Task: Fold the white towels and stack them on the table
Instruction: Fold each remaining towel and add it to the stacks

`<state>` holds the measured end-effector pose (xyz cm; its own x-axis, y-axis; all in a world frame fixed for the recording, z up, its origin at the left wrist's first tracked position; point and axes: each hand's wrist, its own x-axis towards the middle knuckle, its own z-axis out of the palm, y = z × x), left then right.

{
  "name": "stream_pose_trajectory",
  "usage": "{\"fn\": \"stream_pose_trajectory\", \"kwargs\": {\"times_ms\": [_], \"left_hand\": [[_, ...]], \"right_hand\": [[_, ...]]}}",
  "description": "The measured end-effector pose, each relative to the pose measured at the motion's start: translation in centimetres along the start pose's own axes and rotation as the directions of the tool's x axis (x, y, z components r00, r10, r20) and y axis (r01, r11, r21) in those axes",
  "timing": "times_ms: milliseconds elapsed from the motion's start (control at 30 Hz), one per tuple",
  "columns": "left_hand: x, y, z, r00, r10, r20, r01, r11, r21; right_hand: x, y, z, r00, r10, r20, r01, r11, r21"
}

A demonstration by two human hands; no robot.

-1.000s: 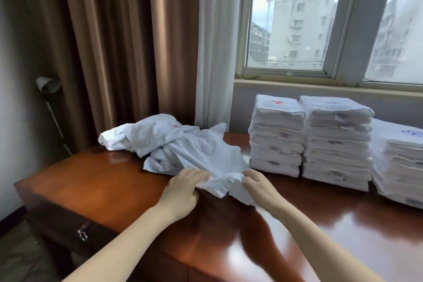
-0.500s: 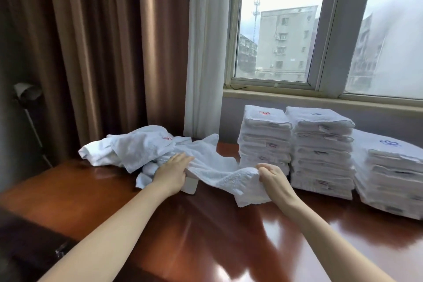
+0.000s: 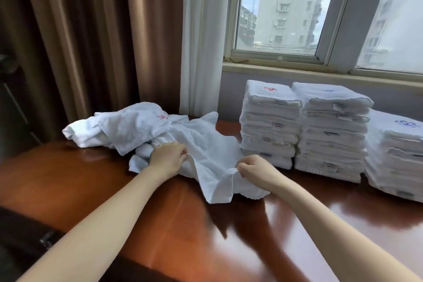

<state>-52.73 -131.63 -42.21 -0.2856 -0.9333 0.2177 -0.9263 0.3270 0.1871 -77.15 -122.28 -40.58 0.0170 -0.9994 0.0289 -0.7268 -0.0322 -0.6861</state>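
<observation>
A loose white towel (image 3: 211, 155) lies spread across the middle of the glossy brown table (image 3: 183, 224). My left hand (image 3: 168, 158) pinches its near edge on the left, and my right hand (image 3: 254, 170) pinches the same edge further right, so the cloth sags between them and a corner hangs down onto the table. Behind my left hand sits a heap of unfolded white towels (image 3: 128, 126), one with a red mark. Three stacks of folded white towels stand at the right: one with a red mark (image 3: 270, 126), a middle one (image 3: 332, 133) and a lower one (image 3: 398, 155).
Brown curtains (image 3: 80, 41) and a white sheer curtain (image 3: 201, 36) hang behind the table. A window sill (image 3: 297, 72) runs behind the stacks. The table's front edge curves off at the lower left, with a dark drawer handle (image 3: 47, 239) below it.
Both hands have drawn the towel's edge toward me and slightly apart from the heap. The cloth now hangs between them with a corner draped on the table.
</observation>
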Motion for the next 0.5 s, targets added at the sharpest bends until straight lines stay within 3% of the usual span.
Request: {"fn": "stream_pose_trajectory", "kwargs": {"times_ms": [167, 300, 400, 500], "left_hand": [[-0.4, 0.8, -0.4, 0.990, -0.030, -0.140, 0.005, 0.984, -0.176], [-1.1, 1.9, -1.7, 0.953, -0.028, -0.303, -0.098, 0.914, -0.394], [-1.5, 2.7, -2.8, 0.891, -0.030, -0.454, -0.181, 0.892, -0.413], [-1.8, 3.1, -3.6, 0.851, -0.062, -0.521, -0.167, 0.909, -0.382]], "right_hand": [[2.0, -1.9, 2.1, 0.999, -0.008, 0.044, 0.007, 1.000, 0.004], [4.0, -3.7, 3.3, 0.990, 0.035, 0.135, -0.039, 0.999, 0.023], [5.1, -5.4, 3.0, 0.984, 0.071, 0.161, -0.084, 0.994, 0.072], [5.4, -6.8, 2.4, 0.984, 0.059, 0.168, -0.079, 0.990, 0.113]]}}
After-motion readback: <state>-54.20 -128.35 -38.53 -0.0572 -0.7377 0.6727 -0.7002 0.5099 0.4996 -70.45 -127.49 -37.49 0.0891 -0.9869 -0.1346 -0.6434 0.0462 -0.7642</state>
